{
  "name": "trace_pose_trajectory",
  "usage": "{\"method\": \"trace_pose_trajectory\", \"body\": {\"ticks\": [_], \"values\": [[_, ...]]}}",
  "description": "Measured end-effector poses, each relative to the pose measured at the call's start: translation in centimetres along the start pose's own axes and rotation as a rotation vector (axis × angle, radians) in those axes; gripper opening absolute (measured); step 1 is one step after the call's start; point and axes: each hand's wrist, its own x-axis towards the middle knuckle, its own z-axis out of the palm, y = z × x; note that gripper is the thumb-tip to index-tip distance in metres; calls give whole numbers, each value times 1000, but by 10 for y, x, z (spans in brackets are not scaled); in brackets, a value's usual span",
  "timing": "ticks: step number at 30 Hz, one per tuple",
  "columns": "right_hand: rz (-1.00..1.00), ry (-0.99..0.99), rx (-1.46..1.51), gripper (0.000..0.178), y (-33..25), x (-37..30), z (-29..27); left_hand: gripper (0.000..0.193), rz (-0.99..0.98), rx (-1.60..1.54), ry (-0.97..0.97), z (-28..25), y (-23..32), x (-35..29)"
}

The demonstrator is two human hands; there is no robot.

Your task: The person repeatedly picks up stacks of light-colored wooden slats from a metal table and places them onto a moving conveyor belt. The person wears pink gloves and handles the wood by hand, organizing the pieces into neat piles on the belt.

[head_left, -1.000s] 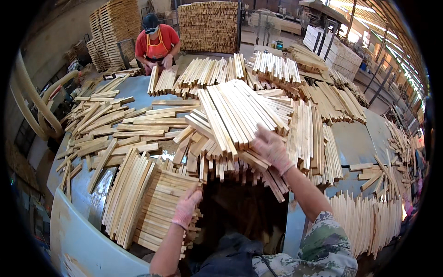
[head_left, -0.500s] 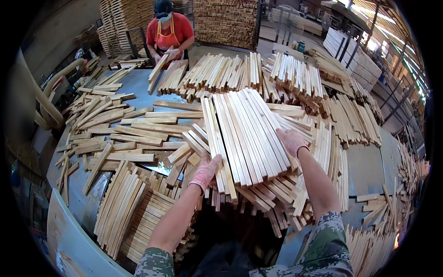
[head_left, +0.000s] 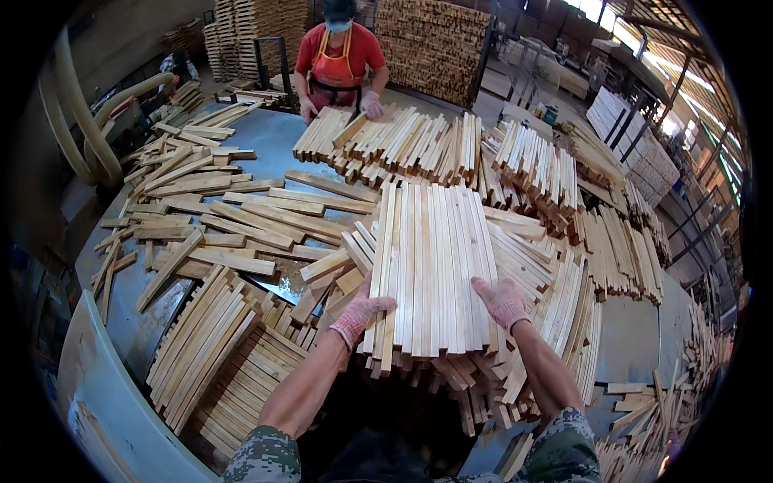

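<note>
A flat row of pale wooden strips (head_left: 435,266), side by side and running away from me, lies on top of a pile of more strips. My left hand (head_left: 360,312), in a pinkish knit glove, grips the row's near left edge, its thumb over the outermost strip. Against the right edge, my right hand (head_left: 501,303), gloved alike, presses with its thumb on top. Both sets of fingers are partly hidden beside the wood. The strips' near ends are slightly uneven. Under them, shorter ends of crosswise strips (head_left: 459,372) stick out toward me.
Loose strips (head_left: 250,221) lie scattered on the blue-grey table (head_left: 274,129) to the left. Stacked bundles (head_left: 201,346) stand near left, with more rows (head_left: 419,145) at the far side. A co-worker (head_left: 338,60) in a red shirt stands across the table, hands by those rows.
The separate strips on the left have closed up against the row, which now sits straighter and nearer me. My right hand moved left and nearer. The co-worker's lifted strips have gone down.
</note>
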Motion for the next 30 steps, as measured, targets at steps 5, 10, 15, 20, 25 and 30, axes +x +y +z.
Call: {"method": "trace_pose_trajectory", "body": {"ticks": [5, 10, 15, 20, 25, 30], "values": [[-178, -22, -91, 62, -1, -27, -13, 110, 27, 161, -40, 12, 10, -34], [-650, 197, -218, 43, 28, -50, 3, 113, 235, 245, 14, 13, 3, -90], [-417, 61, 265, 38, -25, -109, 2, 131, 438, 223, 156, -10, -3, -163], [-550, -156, 644, 40, -77, -166, 31, 131, 604, 264, 315, -29, 22, -292], [-887, -255, 486, 38, -170, -292, 46, 127, 790, 252, 544, -72, 15, -459], [-1125, -300, 377, 40, -236, -416, 130, 121, 818, 91, 775, -111, -11, -648]]}}
